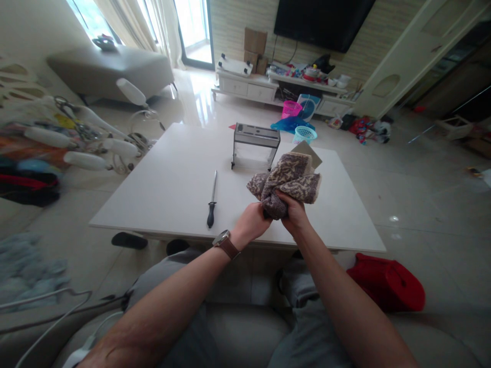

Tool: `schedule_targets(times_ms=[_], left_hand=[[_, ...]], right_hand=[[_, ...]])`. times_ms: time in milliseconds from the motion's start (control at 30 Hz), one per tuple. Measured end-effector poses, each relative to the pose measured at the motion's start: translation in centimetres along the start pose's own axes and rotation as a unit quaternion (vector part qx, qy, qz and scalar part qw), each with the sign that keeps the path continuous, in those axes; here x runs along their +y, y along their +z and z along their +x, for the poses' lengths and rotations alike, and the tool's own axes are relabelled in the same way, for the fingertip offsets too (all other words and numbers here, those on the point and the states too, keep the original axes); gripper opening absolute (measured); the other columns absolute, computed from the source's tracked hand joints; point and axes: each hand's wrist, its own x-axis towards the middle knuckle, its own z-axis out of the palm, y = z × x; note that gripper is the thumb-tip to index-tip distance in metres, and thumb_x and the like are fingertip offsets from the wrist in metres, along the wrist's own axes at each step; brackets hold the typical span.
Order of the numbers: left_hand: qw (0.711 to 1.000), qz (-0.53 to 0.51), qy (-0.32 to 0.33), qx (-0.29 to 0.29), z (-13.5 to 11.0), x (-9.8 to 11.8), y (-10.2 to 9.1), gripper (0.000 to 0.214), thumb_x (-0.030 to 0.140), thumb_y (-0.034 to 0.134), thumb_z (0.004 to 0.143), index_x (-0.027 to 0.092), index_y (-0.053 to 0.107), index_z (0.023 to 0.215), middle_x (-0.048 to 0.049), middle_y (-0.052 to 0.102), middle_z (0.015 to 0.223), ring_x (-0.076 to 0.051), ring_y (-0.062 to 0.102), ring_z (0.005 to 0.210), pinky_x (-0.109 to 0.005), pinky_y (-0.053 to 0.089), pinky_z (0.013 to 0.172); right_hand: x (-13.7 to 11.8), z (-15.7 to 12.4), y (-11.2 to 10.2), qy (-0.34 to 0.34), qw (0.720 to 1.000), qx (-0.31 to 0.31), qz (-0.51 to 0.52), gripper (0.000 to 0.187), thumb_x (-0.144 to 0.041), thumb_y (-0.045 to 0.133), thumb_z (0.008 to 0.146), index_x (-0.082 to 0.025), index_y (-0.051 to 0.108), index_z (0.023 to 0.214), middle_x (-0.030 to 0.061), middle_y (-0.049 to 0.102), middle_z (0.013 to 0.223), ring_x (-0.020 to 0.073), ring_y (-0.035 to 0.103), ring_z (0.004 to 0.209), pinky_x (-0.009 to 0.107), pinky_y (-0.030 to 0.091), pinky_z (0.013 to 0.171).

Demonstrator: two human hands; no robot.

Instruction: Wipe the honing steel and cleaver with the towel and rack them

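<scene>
Fingers of L hand (251,222) closed in a tight fist at the near end of the bundle, gripping a dark end piece (266,214), mostly hidden. Fingers of R hand (294,212) bent partway round a brown/cream patterned towel (289,176), thumb pressed on it. L wrist has a watch (226,244), brown strap. Red item (391,281) at approx 4 o'clock from hands, beyond table edge.

Towel's held above near half of white table (184,158), bunched w/ folds flaring out toward 10 & 2. Flat grey plate (307,150) sticks out past it; overall long axis runs 7 to 1 o'clock, plate end pointing away at 1, dark end back at 7. Rest of plate hidden by cloth.

At 9 o'clock: thin metal rod w/ black handle (210,214), lying on table, axis approx 6–12, tip at 12. Further, at 11–12: grey-topped stand (257,135), upright, clear lower part. Past table: lt-blue basket (305,135) at 1, pink basket (291,109) nr 12. Farthest: TV (322,20), 12–1, on wall.
</scene>
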Motion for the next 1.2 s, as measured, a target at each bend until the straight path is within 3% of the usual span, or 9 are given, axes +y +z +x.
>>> schedule_targets(times_ms=[767,1200], left_hand=[[1.000,-0.001,0.003,0.002,0.00,0.05,0.03,0.021,0.018,0.062,0.085,0.013,0.080,0.093,-0.0174,0.081,0.100,-0.028,0.077,0.097,-0.029,0.052,0.073],[1.000,-0.010,0.004,0.004,0.09,-0.24,0.27,0.021,0.019,0.062,0.085,0.013,0.080,0.094,-0.0164,0.081,0.100,-0.027,0.077,0.095,-0.029,0.052,0.074]], right_hand=[[-0.35,-0.33,0.37,0.012,1.000,0.009,0.013,0.041,-0.015,0.095,0.043,-0.016,0.079,0.080,0.0020,0.083,0.089,0.0178,0.076,0.083,0.026,0.066,0.075],[-0.14,-0.18,0.29,0.003,1.000,0.018,0.011,0.041,-0.014,0.094,0.044,-0.016,0.079,0.082,0.0037,0.083,0.093,0.0197,0.077,0.085,0.029,0.066,0.078]])
